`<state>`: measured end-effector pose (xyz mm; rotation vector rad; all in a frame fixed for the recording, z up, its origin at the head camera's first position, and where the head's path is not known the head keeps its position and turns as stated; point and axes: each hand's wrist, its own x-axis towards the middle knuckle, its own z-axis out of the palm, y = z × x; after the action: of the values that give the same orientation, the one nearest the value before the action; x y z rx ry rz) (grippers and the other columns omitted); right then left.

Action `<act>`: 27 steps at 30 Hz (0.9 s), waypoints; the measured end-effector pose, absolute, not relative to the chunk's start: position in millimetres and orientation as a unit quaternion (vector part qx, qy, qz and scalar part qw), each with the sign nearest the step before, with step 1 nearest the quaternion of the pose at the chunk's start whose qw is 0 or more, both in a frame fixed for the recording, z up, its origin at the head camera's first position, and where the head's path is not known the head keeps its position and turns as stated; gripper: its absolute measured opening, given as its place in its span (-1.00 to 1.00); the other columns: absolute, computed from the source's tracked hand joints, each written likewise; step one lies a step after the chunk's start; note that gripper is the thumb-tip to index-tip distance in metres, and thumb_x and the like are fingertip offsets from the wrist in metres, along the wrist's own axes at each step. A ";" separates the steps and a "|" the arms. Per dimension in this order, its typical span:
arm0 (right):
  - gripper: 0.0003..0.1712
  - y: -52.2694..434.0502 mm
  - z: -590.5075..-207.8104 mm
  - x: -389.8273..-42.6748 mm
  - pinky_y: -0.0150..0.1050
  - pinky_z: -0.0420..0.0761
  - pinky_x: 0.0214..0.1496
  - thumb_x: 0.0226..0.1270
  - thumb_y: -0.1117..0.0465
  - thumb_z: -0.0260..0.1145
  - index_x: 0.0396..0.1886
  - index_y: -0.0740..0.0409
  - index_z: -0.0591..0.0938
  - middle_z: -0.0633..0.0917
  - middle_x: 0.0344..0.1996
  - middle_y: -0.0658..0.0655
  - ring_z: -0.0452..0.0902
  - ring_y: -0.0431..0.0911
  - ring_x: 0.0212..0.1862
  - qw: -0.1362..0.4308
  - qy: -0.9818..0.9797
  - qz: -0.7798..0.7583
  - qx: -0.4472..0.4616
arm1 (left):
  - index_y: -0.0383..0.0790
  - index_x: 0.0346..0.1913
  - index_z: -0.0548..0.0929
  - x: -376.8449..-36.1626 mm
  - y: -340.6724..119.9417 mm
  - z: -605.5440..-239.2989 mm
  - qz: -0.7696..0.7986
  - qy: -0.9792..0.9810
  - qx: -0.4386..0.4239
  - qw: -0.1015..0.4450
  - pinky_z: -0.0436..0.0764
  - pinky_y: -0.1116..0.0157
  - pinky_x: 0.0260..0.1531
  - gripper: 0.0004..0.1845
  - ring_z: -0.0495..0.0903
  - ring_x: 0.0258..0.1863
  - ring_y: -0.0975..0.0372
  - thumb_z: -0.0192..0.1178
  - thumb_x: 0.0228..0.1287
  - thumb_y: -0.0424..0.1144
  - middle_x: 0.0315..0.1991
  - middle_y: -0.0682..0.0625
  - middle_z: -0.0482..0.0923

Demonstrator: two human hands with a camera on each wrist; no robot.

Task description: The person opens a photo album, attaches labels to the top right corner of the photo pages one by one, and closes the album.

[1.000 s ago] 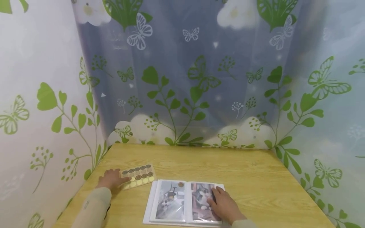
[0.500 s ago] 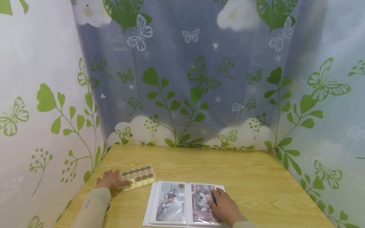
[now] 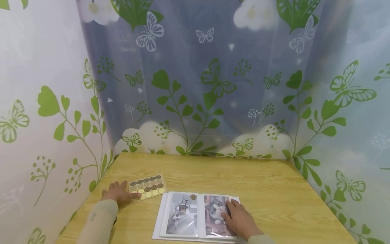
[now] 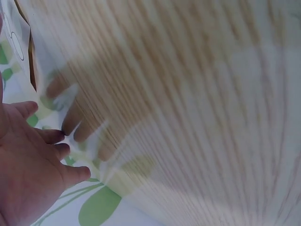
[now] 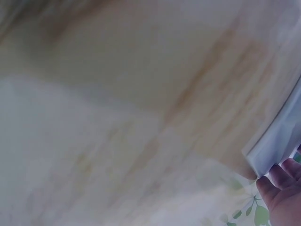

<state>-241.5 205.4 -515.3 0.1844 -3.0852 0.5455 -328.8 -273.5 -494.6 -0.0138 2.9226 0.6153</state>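
Photo album [image 3: 201,217] lies open on the counter [image 3: 280,196], sticker sheet [image 3: 147,187] just beside its far left corner. Right hand [image 3: 240,218] rests over the album's right edge, probably keeping it flat, fingers loose, slightly apart. Left hand [image 3: 117,193] has fingers [image 4: 75,174] spread, thumb on the sheet, likely steadying it. Album white, rectangular, glossy over photos [image 3: 182,217]; sheet thin, flat, round stickers in rows, brown and pale yellow; counter wood-grained. Round brown sticker [image 3: 193,197] on left photo's upper right corner
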 end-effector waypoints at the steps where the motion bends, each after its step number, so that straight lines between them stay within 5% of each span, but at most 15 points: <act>1: -0.28 205.5 -515.3 -241.0 0.24 0.31 0.36 0.43 -0.10 0.22 0.34 0.36 0.44 0.38 0.33 0.44 0.28 0.34 0.36 0.001 -0.983 0.174 0.058 | -0.50 0.47 0.10 -329.4 -272.6 -494.8 0.203 0.976 -0.001 0.075 -0.21 -0.52 0.21 0.32 -0.22 0.38 -0.50 0.16 -0.03 0.56 0.40 -0.67 -0.16; 22: -0.28 206.9 -521.4 -241.3 0.22 0.32 0.36 0.44 -0.12 0.19 0.35 0.34 0.44 0.38 0.34 0.43 0.29 0.32 0.35 0.018 -0.985 0.159 0.064 | -0.54 0.42 0.21 -328.7 -257.6 -504.3 0.202 0.978 0.015 0.051 -0.25 -0.47 0.25 0.25 -0.18 0.41 -0.46 0.29 -0.03 0.46 0.40 -0.65 -0.10; 27: -0.28 205.3 -521.1 -242.3 0.22 0.31 0.36 0.45 -0.12 0.18 0.36 0.33 0.43 0.38 0.34 0.43 0.29 0.32 0.36 0.014 -0.985 0.160 0.062 | -0.50 0.37 0.31 -331.0 -257.1 -499.8 0.194 0.980 0.021 0.033 -0.10 -0.47 0.25 0.15 0.01 0.38 -0.42 0.32 -0.02 0.41 0.36 -0.60 0.13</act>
<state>-242.3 205.3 -521.1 0.1922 -3.0678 0.4980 -331.0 -257.1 -499.8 0.0636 3.0156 0.5979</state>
